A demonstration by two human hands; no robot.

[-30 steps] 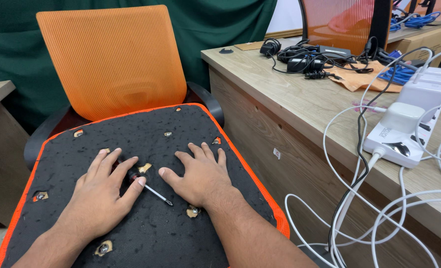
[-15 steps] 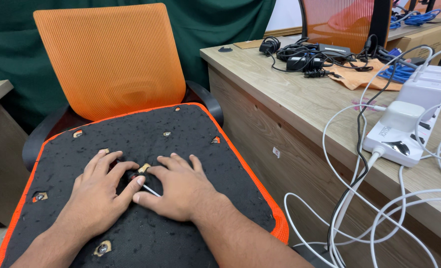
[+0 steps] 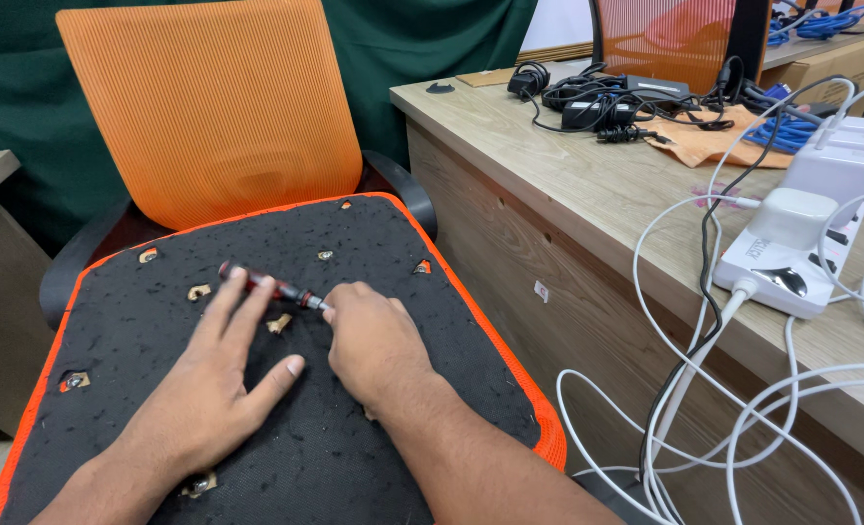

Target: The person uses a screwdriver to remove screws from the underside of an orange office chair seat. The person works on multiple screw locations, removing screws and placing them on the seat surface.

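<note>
A black panel with an orange rim [image 3: 510,379] lies flat on an orange office chair. Several brass-coloured fittings are set into it, one [image 3: 278,323] between my hands. My right hand [image 3: 373,345] is closed on the metal shaft of a small red-and-black screwdriver [image 3: 262,283], lifting it off the panel with the handle pointing away to the left. My left hand [image 3: 208,389] rests flat on the panel with fingers spread, its fingertips just under the screwdriver's handle.
The chair's orange mesh back [image 3: 208,107] stands behind the panel. To the right runs a wooden desk [image 3: 568,185] with a white power strip [image 3: 811,243], loose white cables [image 3: 685,389] hanging off its edge, and black chargers [image 3: 597,97] farther back.
My right hand slid left over the screwdriver, closed on it and raised it from the panel. My left hand stayed flat. The view tilted slightly.
</note>
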